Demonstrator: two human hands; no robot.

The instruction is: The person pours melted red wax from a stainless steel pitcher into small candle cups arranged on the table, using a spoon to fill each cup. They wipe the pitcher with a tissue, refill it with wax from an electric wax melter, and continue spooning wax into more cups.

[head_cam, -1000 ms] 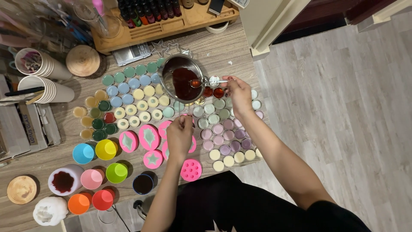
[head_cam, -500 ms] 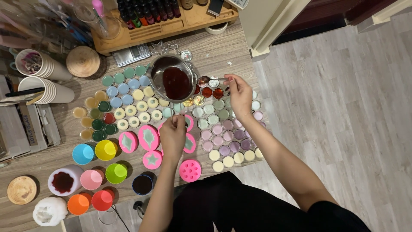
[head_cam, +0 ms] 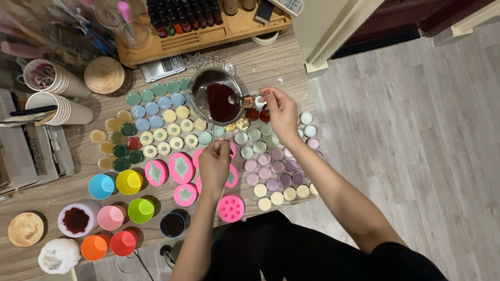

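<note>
A small metal pot [head_cam: 202, 83] of dark red liquid hangs over rows of small round tins [head_cam: 271, 156] on the wooden table [head_cam: 260, 62]. My left hand [head_cam: 214, 164] is closed just below the pot, apparently on its handle, which is hidden by the fingers. My right hand [head_cam: 280, 112] pinches a small metal spoon [head_cam: 240, 99] whose bowl reaches the pot's right rim. Right under that hand, a few tins [head_cam: 252, 114] hold red liquid.
Pink silicone moulds [head_cam: 230, 208] and coloured cups [head_cam: 128, 181] lie near the front edge. Paper cups [head_cam: 65, 109], a round wooden lid [head_cam: 104, 75] and a wooden rack of bottles [head_cam: 172, 36] stand at the back. The table ends at the right; grey floor [head_cam: 416, 145] lies beyond.
The pot has shifted slightly to the left and tipped back to level. My right hand has moved a little left, towards the pot's rim. My left hand has barely moved.
</note>
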